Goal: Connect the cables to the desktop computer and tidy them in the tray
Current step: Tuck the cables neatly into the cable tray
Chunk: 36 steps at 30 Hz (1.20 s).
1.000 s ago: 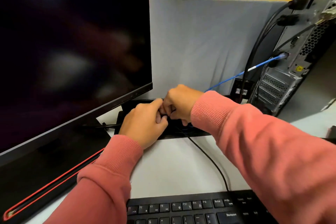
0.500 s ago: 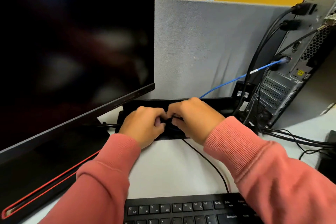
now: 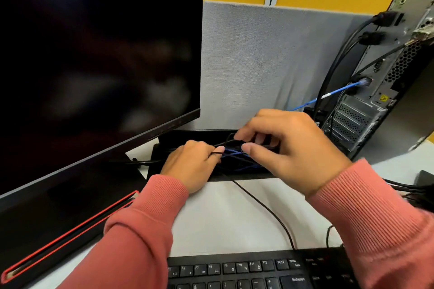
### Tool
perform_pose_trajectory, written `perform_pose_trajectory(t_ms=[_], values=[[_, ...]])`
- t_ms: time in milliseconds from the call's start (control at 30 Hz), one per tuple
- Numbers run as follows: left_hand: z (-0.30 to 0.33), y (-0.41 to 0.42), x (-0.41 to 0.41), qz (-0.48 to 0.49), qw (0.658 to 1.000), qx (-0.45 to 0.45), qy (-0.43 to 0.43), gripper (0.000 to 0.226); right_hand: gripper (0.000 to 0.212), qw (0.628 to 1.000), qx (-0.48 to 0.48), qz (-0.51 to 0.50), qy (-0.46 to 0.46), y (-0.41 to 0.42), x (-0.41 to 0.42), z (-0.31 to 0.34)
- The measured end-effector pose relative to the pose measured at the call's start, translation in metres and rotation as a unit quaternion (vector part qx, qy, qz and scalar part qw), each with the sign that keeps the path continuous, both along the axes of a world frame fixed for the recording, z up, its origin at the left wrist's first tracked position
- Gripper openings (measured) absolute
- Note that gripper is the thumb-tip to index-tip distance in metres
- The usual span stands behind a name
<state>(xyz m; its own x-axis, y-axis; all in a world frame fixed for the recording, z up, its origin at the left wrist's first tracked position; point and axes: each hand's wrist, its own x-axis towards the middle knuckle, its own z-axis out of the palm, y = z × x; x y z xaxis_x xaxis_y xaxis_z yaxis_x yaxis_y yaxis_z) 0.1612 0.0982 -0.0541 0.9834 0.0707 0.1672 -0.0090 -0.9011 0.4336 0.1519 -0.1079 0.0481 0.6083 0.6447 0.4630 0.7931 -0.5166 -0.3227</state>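
Note:
A black cable tray [image 3: 237,177] lies on the white desk behind the keyboard, holding a bundle of blue and black cables [image 3: 234,156]. My left hand [image 3: 190,166] rests on the tray's left part, with a thin black cable looped around a fingertip. My right hand [image 3: 286,148] hovers over the tray and pinches a thin black cable [image 3: 225,142] between thumb and fingers. The desktop tower [image 3: 385,77] stands at the right with its back panel turned to me. A blue network cable [image 3: 328,96] and several black cables are plugged into it.
A large dark monitor [image 3: 94,58] fills the left, its red-edged base [image 3: 65,232] on the desk. A black keyboard [image 3: 258,270] lies at the near edge, its cable [image 3: 263,206] running up to the tray. Loose black cables [image 3: 408,189] lie at the right. A grey partition stands behind.
My right hand has lifted and opened out from the closed grip beside the left hand, drawing a thin black cable up over the tray. The left hand stayed on the tray.

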Motion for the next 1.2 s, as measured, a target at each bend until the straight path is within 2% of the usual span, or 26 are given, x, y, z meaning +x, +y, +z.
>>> perform_pose_trajectory(t_ms=[67, 100, 200, 267, 333, 433, 533, 633, 700, 800, 933, 1067, 1133, 1200], values=[[-0.001, -0.001, 0.0, 0.018, 1.0, 0.024, 0.006, 0.046, 0.006, 0.998, 0.045, 0.039, 0.036, -0.003, -0.016, -0.007], [-0.002, -0.001, 0.0, 0.02, 0.999, 0.033, 0.008, 0.044, 0.009, 0.996, 0.026, 0.043, 0.072, -0.003, -0.02, -0.015], [-0.004, 0.002, -0.001, 0.015, 0.999, 0.049, 0.01, 0.033, 0.025, 0.974, -0.167, -0.052, 0.143, -0.006, -0.014, -0.054], [-0.006, 0.003, 0.0, 0.016, 0.999, 0.05, 0.014, 0.031, 0.039, 0.953, -0.232, -0.115, 0.158, -0.01, -0.004, -0.076], [-0.008, 0.003, 0.002, 0.02, 0.998, 0.063, 0.015, 0.034, 0.054, 0.951, -0.209, -0.132, 0.186, -0.012, 0.003, -0.089], [-0.009, 0.003, 0.004, 0.021, 0.996, 0.077, 0.028, 0.034, 0.056, 0.958, -0.188, -0.125, 0.179, -0.007, 0.016, -0.099], [-0.008, 0.004, 0.006, 0.009, 0.996, 0.078, 0.049, 0.034, 0.046, 0.972, -0.13, -0.093, 0.171, 0.008, 0.027, -0.101], [-0.007, 0.005, 0.006, 0.002, 0.995, 0.069, 0.066, 0.031, 0.028, 0.976, 0.043, -0.099, 0.19, 0.023, 0.034, -0.102], [-0.006, 0.006, 0.007, -0.006, 0.995, 0.062, 0.073, 0.032, 0.011, 0.971, 0.119, -0.101, 0.179, 0.028, 0.039, -0.102], [-0.006, 0.011, 0.008, -0.021, 0.995, 0.039, 0.084, 0.034, 0.014, 0.976, 0.108, -0.112, 0.151, 0.029, 0.048, -0.103], [-0.006, 0.017, 0.006, -0.045, 0.994, 0.023, 0.092, 0.044, 0.016, 0.976, 0.017, -0.14, 0.166, 0.026, 0.052, -0.112], [-0.004, 0.014, 0.004, -0.017, 0.997, -0.01, 0.071, 0.053, 0.031, 0.963, 0.092, -0.171, 0.187, 0.03, 0.05, -0.118], [-0.005, 0.008, 0.003, 0.0, 0.998, 0.024, 0.064, 0.051, 0.039, 0.95, 0.145, -0.183, 0.206, 0.029, 0.049, -0.119], [-0.005, 0.004, 0.004, 0.007, 0.997, 0.054, 0.063, 0.048, 0.045, 0.952, 0.153, -0.169, 0.203, 0.027, 0.048, -0.12]])
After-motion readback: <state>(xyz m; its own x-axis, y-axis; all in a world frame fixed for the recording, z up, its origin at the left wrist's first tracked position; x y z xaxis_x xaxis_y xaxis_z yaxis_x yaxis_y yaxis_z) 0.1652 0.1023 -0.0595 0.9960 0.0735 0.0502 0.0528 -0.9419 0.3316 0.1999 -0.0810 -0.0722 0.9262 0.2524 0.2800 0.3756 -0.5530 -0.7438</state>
